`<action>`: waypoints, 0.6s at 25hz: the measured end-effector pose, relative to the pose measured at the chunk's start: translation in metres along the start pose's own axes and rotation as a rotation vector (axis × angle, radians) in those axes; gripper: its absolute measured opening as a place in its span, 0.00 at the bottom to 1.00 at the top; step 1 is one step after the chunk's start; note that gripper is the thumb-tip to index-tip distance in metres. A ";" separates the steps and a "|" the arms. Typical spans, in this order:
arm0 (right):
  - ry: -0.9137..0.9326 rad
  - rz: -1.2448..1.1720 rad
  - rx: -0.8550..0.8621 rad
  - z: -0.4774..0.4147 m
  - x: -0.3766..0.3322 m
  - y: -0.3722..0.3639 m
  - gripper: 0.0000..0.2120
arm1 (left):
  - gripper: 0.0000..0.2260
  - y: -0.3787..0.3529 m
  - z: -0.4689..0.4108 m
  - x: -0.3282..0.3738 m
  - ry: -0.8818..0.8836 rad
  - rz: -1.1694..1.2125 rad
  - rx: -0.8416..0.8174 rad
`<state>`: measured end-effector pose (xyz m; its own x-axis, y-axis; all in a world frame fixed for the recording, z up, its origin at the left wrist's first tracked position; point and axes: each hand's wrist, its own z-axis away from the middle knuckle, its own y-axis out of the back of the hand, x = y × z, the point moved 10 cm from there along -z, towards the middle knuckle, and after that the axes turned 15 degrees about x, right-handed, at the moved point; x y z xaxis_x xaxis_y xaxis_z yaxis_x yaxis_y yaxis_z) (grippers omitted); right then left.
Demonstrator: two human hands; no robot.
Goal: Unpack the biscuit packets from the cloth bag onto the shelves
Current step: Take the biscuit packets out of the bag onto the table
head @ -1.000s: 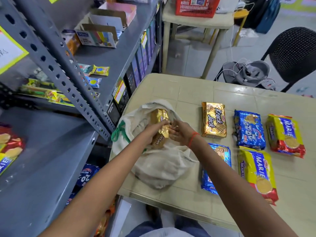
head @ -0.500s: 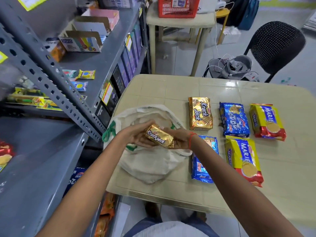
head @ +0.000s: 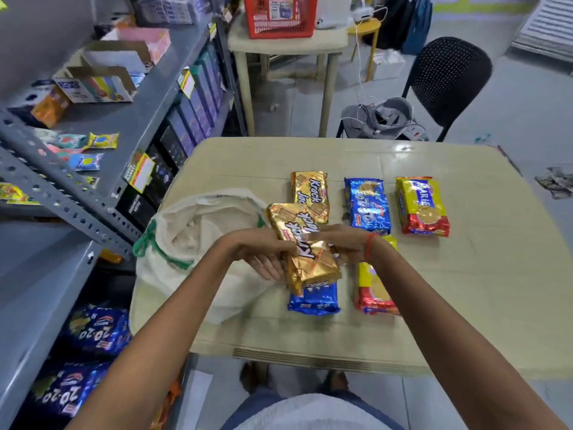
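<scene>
A gold Krack Jack packet [head: 305,243] hangs above the beige table [head: 465,290], held from both sides. My left hand [head: 263,254] grips its left edge and my right hand [head: 344,243] grips its right edge. The white cloth bag [head: 198,243] with a green drawstring lies open at the table's left. Laid out on the table are a second gold Krack Jack packet [head: 311,189], a blue 20-20 packet [head: 367,206], a yellow Marie packet [head: 421,206], another blue packet [head: 314,299] and another Marie packet [head: 373,293], both partly hidden by my hands.
Grey metal shelves [head: 62,274] stand at the left, with boxes and small sweets on upper levels and blue 20-20 packets [head: 93,330] on a lower one. Beyond the table are a black chair [head: 449,76], a small table with a red basket [head: 279,17], and cables.
The gold packet has come out of the bag and moved right, over the laid-out packets, turned lengthwise between both hands.
</scene>
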<state>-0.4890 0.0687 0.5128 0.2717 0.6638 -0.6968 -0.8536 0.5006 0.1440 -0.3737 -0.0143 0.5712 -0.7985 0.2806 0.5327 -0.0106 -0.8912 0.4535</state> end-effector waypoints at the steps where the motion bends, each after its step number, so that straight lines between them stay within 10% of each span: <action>1: 0.010 0.047 0.081 0.004 0.007 0.026 0.28 | 0.15 -0.020 -0.004 0.017 -0.023 0.013 -0.024; 6: 0.017 0.054 0.336 0.029 0.066 0.138 0.31 | 0.08 -0.125 -0.035 0.093 -0.118 0.025 -0.138; 9: 0.079 -0.064 0.549 0.050 0.104 0.204 0.18 | 0.07 -0.182 -0.053 0.133 -0.163 0.051 -0.092; 15: -0.042 0.041 0.825 0.071 0.176 0.273 0.24 | 0.15 -0.276 -0.083 0.178 -0.328 -0.239 0.127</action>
<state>-0.6431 0.3613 0.4793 0.2778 0.7027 -0.6551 -0.2668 0.7115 0.6501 -0.5625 0.2521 0.4814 -0.5484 0.5905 0.5920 -0.0810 -0.7422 0.6653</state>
